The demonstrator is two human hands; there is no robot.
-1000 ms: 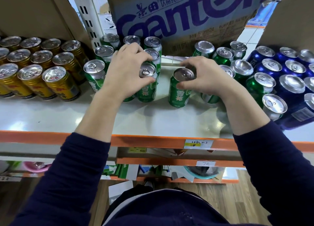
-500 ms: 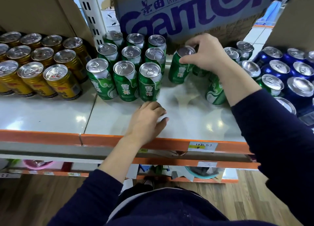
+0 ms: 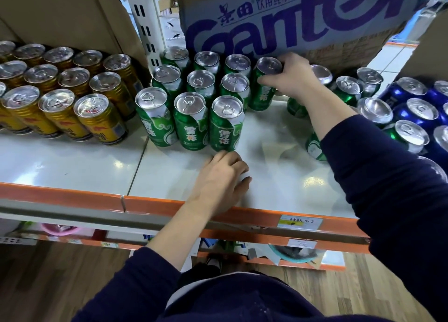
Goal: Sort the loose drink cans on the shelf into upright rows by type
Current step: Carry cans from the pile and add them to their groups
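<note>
On the shelf our right hand grips a green can beside the far rows; our left hand rests near, loosely curled, holding nothing.

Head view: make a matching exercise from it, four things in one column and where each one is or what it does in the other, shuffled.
1. gold cans
2. blue cans
3. left hand
4. right hand

a. grips the top of a green can at the back
b. stand at the left end of the shelf
c. rests on the shelf before the green rows
d. stand at the right end

Pairs: 1-b; 2-d; 3-c; 4-a.
</note>
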